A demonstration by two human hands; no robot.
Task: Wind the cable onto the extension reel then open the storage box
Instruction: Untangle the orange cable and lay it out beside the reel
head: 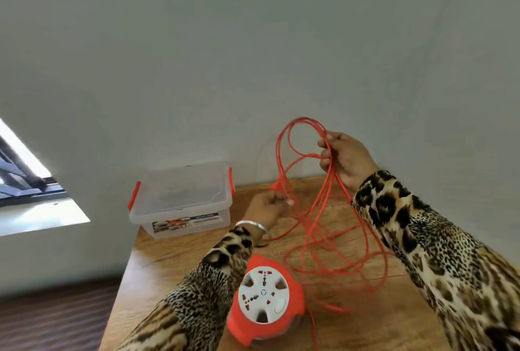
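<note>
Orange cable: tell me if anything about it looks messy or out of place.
The orange cable is off the reel, sprawled in loose, overlapping loops on the wooden table. The right hand holds several strands up; the left hand pinches one near the closed storage box. No damage shows.

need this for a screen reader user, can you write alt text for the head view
A person's right hand holds up several loops of orange cable above a wooden table, while the left hand pinches another strand lower down. An orange and white extension reel sits near the front edge, and a closed clear storage box stands at the back left.
</note>
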